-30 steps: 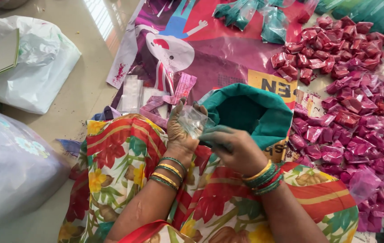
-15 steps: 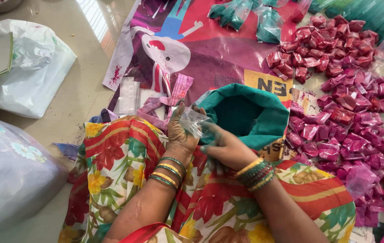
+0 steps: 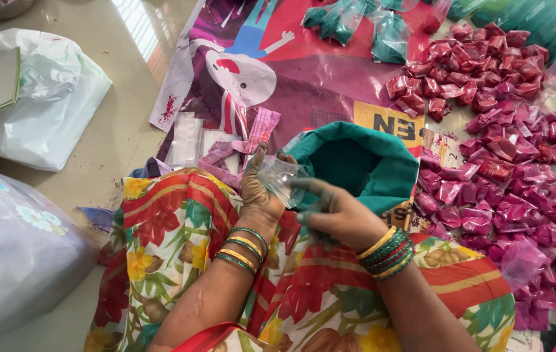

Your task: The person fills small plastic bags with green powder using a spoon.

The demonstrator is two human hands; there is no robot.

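You held a small clear pouch (image 3: 279,177), crinkled and see-through, pinched in your left hand (image 3: 260,195) just left of the open green sack (image 3: 364,166). Your right hand (image 3: 336,212), its fingers dusted green, closed on the pouch's right edge, right beside the sack's mouth. Filled pink packets (image 3: 506,163) lay heaped to the right, and green packets (image 3: 356,23) sat far off.

Layout relative to the grip: a small clear pouch (image 3: 279,177) sits pinched between the left hand (image 3: 260,195) and right hand (image 3: 336,212), above the lap. Directly behind it stands an open sack (image 3: 363,163). Right of it lies a heap of filled packets (image 3: 493,156). Far left rests a large plastic bag (image 3: 50,111).
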